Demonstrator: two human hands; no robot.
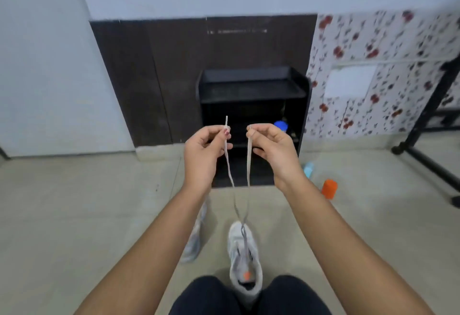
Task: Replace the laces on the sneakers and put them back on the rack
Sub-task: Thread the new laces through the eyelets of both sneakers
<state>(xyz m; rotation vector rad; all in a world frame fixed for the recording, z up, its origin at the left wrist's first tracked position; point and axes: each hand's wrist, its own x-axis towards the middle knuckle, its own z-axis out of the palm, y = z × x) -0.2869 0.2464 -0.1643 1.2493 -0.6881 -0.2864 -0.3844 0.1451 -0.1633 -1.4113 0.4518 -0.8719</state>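
Observation:
A pale grey sneaker [245,252] stands on the floor between my knees, toe pointing away. A grey lace [248,162] runs up from its front eyelets in two strands. My left hand [202,150] pinches the left strand near its tip, which sticks up above the fingers. My right hand [270,147] pinches the end of the right strand. Both hands are raised at the same height, side by side, holding the strands taut. The second sneaker [195,237] lies on the floor to the left, partly hidden by my left forearm.
A black shoe rack [252,90] stands against the dark wall panel ahead, with a blue object [280,125] on a lower shelf. An orange container [329,188] and a light blue item [308,169] sit on the floor at right. A black metal frame [423,125] stands far right.

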